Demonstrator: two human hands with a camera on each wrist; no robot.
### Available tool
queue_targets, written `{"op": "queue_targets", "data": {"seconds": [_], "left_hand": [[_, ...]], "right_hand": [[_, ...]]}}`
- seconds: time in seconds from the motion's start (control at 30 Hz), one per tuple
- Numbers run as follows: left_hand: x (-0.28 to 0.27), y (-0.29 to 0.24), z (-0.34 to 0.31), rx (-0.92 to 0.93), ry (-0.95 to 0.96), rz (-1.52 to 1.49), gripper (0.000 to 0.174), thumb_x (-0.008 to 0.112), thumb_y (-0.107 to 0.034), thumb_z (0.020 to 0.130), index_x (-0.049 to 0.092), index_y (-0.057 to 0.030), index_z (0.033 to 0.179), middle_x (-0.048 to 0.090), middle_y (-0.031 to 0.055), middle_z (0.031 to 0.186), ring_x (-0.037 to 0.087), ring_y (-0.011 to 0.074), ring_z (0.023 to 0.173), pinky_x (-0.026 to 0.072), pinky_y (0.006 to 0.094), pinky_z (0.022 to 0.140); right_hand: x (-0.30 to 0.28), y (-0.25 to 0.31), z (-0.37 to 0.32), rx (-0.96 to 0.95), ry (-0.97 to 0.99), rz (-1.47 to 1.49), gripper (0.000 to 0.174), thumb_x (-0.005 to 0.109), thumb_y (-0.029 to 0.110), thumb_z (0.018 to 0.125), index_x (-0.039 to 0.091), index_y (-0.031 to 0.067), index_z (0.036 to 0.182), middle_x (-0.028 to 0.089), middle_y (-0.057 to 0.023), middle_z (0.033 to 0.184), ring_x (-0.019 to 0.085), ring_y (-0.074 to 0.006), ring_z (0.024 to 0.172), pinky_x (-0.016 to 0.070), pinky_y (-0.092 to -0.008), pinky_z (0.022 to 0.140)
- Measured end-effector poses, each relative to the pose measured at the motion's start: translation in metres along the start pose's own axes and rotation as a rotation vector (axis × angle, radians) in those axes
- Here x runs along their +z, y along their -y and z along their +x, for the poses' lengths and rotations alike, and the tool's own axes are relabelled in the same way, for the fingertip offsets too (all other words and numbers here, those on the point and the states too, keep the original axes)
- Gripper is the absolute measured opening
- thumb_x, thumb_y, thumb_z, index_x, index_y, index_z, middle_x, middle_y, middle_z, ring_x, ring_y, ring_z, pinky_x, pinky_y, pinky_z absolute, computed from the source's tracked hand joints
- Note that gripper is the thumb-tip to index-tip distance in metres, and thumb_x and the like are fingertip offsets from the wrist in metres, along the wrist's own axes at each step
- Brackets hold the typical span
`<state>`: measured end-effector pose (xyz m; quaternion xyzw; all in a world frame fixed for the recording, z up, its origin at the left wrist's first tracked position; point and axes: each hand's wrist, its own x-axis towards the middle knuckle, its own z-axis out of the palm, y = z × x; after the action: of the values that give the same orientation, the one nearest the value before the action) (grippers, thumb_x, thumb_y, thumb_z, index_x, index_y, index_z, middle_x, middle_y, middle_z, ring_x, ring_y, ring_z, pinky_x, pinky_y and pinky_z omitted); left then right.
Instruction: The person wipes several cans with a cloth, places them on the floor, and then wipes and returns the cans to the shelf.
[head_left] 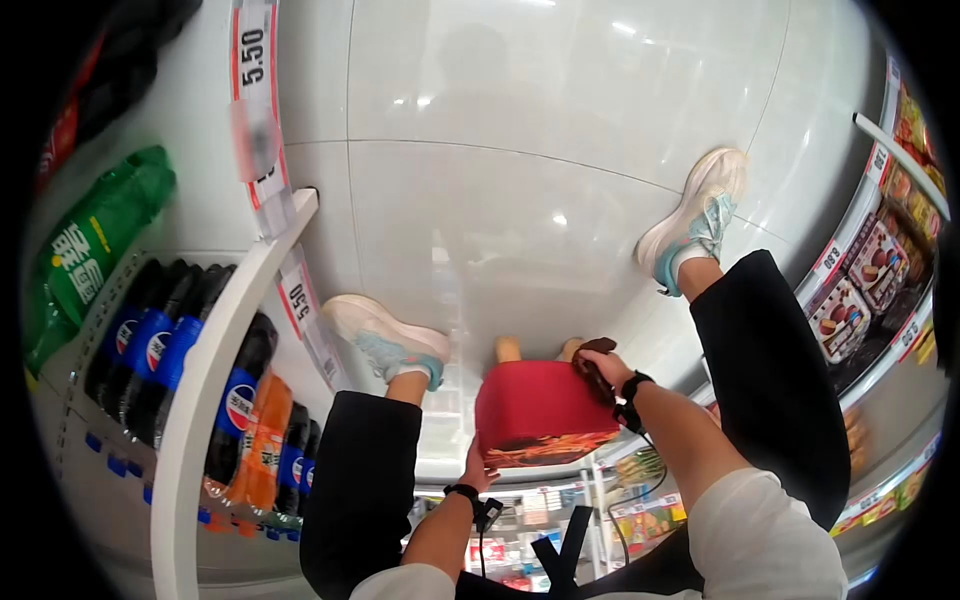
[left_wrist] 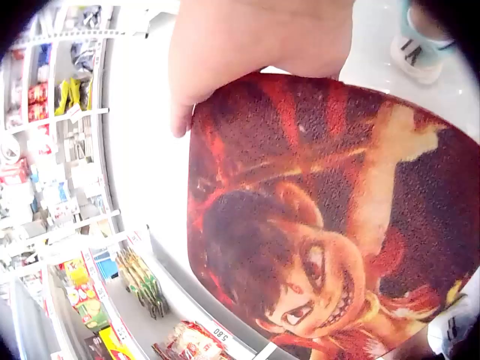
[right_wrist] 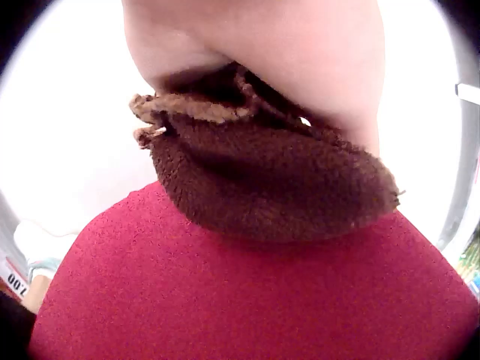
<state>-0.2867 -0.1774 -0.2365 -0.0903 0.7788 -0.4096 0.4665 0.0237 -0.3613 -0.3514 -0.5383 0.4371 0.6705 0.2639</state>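
A small stool (head_left: 540, 400) with plain red sides and wooden legs (head_left: 508, 349) is tipped between the person's knees. Its printed face (left_wrist: 315, 247), showing a grinning cartoon figure in reds and browns, is turned toward the body. The left hand (head_left: 478, 468) grips the stool's edge at the left; in the left wrist view its fingers go over the rim and are partly hidden. A dark brown fuzzy cloth (right_wrist: 270, 180) is bunched in the right hand (head_left: 608, 366), lying against the red side near the far right corner.
Bottles of cola (head_left: 235, 410) and orange drink (head_left: 268, 430) fill a shelf with a white rail (head_left: 190, 400) on the left. Packaged snacks (head_left: 845, 315) line shelves on the right. Two sneakers (head_left: 390, 335) stand apart on the glossy tiled floor (head_left: 520, 200).
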Motion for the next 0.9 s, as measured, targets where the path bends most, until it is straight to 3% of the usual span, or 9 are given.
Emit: {"op": "queue_targets", "data": {"seconds": [0.13,0.23,0.37,0.43,0.47,0.6,0.7,0.77,0.9], "left_hand": [[0.010,0.029,-0.001,0.134,-0.045,-0.128,0.055,0.043,-0.071,0.086,0.059,-0.0256,0.113,0.066,-0.0041,0.112,0.053,0.0153,0.114,0.0221,0.0541,0.108],[0.034,0.031,-0.010,0.199,-0.031,-0.267,0.049,0.046,-0.069,0.086,0.058,-0.0251,0.104,0.063,-0.0033,0.102,0.055,0.0150,0.106,0.0272,0.0511,0.105],[0.085,0.013,-0.075,0.276,-0.011,-0.387,0.056,0.049,-0.067,0.086,0.055,-0.0219,0.118,0.056,0.0018,0.119,0.053,0.0266,0.111,0.0317,0.0561,0.105],[0.097,0.001,-0.092,0.276,0.110,-0.392,0.061,0.047,-0.067,0.085,0.050,-0.0257,0.130,0.050,0.0000,0.134,0.049,0.0264,0.119,0.0297,0.0536,0.104],[0.106,-0.005,-0.105,0.330,0.129,-0.390,0.063,0.047,-0.068,0.085,0.049,-0.0253,0.132,0.049,0.0009,0.135,0.048,0.0276,0.121,0.0294,0.0540,0.105],[0.145,-0.043,-0.176,0.498,0.143,-0.344,0.071,0.047,-0.068,0.085,0.046,-0.0217,0.138,0.041,0.0054,0.144,0.042,0.0335,0.129,0.0307,0.0588,0.107],[0.171,-0.075,-0.217,0.563,0.157,-0.228,0.070,0.044,-0.069,0.085,0.047,-0.0221,0.138,0.046,0.0030,0.140,0.043,0.0313,0.127,0.0336,0.0560,0.104],[0.194,-0.089,-0.243,0.594,0.140,-0.217,0.068,0.046,-0.068,0.085,0.049,-0.0224,0.135,0.046,0.0019,0.138,0.044,0.0305,0.125,0.0338,0.0565,0.103],[0.233,-0.107,-0.279,0.625,0.123,-0.113,0.068,0.048,-0.067,0.083,0.050,-0.0227,0.134,0.047,0.0023,0.138,0.044,0.0299,0.124,0.0339,0.0578,0.102]], "right_hand": [[0.007,-0.003,-0.002,-0.260,-0.124,-0.325,0.042,0.064,0.038,0.087,0.067,0.0013,0.107,0.070,-0.0147,0.099,0.065,-0.0276,0.095,0.0484,-0.0355,0.085],[0.004,0.032,0.002,-0.293,-0.147,-0.472,0.047,0.062,0.044,0.085,0.067,0.0029,0.108,0.071,-0.0179,0.101,0.066,-0.0324,0.099,0.0483,-0.0375,0.087],[0.014,0.117,-0.019,-0.372,0.021,-0.619,0.052,0.060,0.045,0.083,0.064,0.0010,0.111,0.068,-0.0218,0.105,0.064,-0.0373,0.102,0.0486,-0.0383,0.088],[0.012,0.141,0.001,-0.541,-0.081,-0.641,0.056,0.061,0.049,0.082,0.066,-0.0005,0.107,0.067,-0.0287,0.104,0.063,-0.0432,0.103,0.0484,-0.0418,0.091],[0.019,0.170,-0.022,-0.613,-0.127,-0.709,0.032,0.060,0.030,0.091,0.065,-0.0012,0.096,0.068,-0.0117,0.084,0.065,-0.0208,0.082,0.0498,-0.0328,0.076],[0.023,0.278,-0.117,-0.506,-0.078,-0.698,0.035,0.059,0.033,0.091,0.066,-0.0004,0.099,0.069,-0.0113,0.088,0.064,-0.0201,0.084,0.0498,-0.0324,0.075],[0.000,0.315,-0.132,-0.526,0.073,-0.509,0.032,0.055,0.036,0.096,0.066,0.0069,0.092,0.064,-0.0037,0.072,0.055,-0.0097,0.060,0.0419,-0.0259,0.054],[-0.025,0.339,-0.148,-0.406,0.015,-0.534,0.042,0.058,0.043,0.092,0.069,0.0026,0.092,0.068,-0.0102,0.085,0.062,-0.0183,0.079,0.0474,-0.0307,0.074],[-0.071,0.365,-0.157,-0.292,0.012,-0.544,0.046,0.053,0.051,0.094,0.070,0.0087,0.093,0.069,-0.0113,0.097,0.061,-0.0186,0.094,0.0450,-0.0338,0.084]]}}
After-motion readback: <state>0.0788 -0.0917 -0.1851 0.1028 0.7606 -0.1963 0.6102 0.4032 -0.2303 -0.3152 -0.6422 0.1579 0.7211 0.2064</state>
